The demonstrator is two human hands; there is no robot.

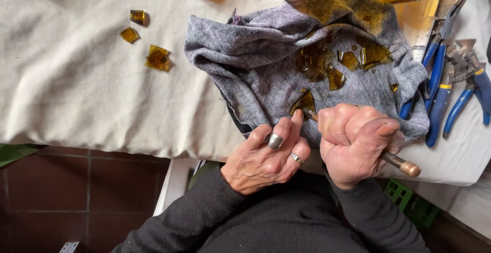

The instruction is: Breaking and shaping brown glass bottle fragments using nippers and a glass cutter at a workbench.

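While gripped, cutter (pixel 401 165) on glass (pixel 305 103)

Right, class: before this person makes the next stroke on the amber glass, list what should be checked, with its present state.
1. Glass piece pinned by left hand: ok, fingertip rests on it.
2. Cutting tool in firm grip of right hand: ok, fist closed round it.
3. Tool tip on the glass: cannot tell, mostly hidden by the hand.
4. Grey cloth flat under the piece: not ok, it is bunched and folded.
5. Loose shards away from the fingers: ok, though they lie on the same cloth.
6. Blue-handled pliers clear of the hands: ok, lying to the side.
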